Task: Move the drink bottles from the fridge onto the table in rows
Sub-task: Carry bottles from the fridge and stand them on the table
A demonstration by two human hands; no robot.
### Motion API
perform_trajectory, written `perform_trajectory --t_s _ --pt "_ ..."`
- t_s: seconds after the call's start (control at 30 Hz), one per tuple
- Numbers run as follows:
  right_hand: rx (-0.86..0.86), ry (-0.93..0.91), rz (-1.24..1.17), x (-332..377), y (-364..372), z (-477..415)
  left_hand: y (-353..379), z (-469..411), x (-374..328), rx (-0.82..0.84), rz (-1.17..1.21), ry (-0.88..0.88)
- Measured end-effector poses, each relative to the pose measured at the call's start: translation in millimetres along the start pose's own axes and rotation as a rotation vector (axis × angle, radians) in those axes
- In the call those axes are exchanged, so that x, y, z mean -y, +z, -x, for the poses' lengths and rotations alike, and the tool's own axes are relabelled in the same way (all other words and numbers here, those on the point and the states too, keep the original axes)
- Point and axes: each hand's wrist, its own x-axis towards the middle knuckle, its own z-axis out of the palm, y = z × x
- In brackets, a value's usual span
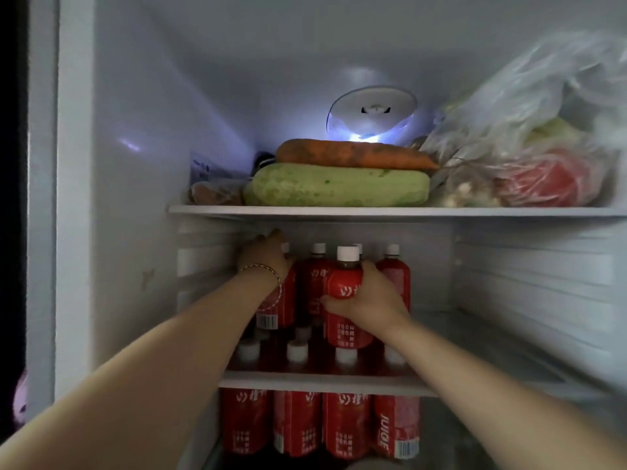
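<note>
Both hands on bottles in the fridge [135, 198].
In the head view the right hand [369, 296] held the front bottle [341, 284] round its label, near the front edge of the middle shelf [322, 381]. The left hand [264, 256] curled over the top of the left bottle [285, 300] at the shelf's left end. The bottles looked full, so probably heavy, stiff, perhaps slippery from cold. A grip round the body seemed safest.

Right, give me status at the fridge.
Left hand grips left juice bottle. Right hand grips front juice bottle. Other bottles packed close behind.
</note>
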Motion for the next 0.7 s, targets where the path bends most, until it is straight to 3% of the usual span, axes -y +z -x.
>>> perform_trajectory --t_s 0.27,0.4,0.53,0.7 --pt "-0.081 -0.090 0.088 -12 -35 19 -26 69 -27 -0.086 -0.384 0.307" --pt "-0.094 -0.205 0.231 -13 -39 29 -44 99 -29 -0.313 -0.250 0.513" --pt "-0.068 -0.376 0.299 -9 -33 39 -57 107 -27 -0.446 -0.097 0.853" --pt "-0.204 -0.482 0.256 6 -26 44 -60 102 -31 -0.367 -0.158 0.828"
